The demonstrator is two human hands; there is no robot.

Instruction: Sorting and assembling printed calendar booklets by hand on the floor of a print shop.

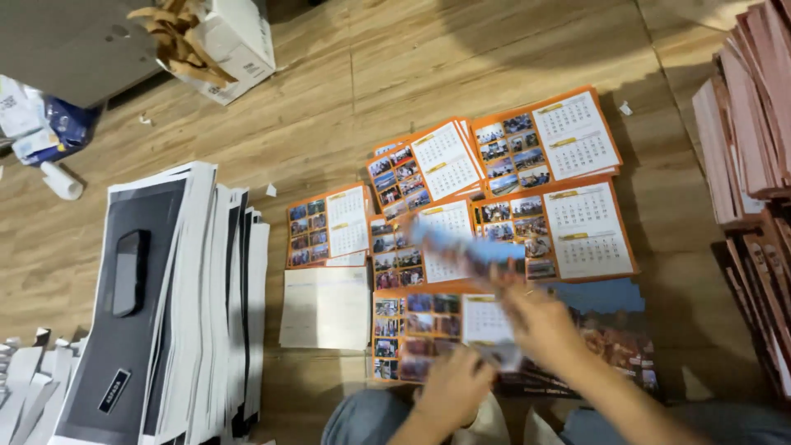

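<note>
Dim, warm light — hands motion-blurred, corners in shadow, edges slightly bowed.

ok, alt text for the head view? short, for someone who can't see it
Two hands, left and right, blurred, handle a calendar sheet over orange-bordered calendar pages spread on a wooden floor. A tall stack of black-and-white printed sheets with a dark phone on top stands at left, reddish-brown boards at right.

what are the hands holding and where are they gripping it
The right hand lifts a blurred calendar sheet by its near end. The left hand rests on the nearest stack; whether it grips cannot be told.
</note>
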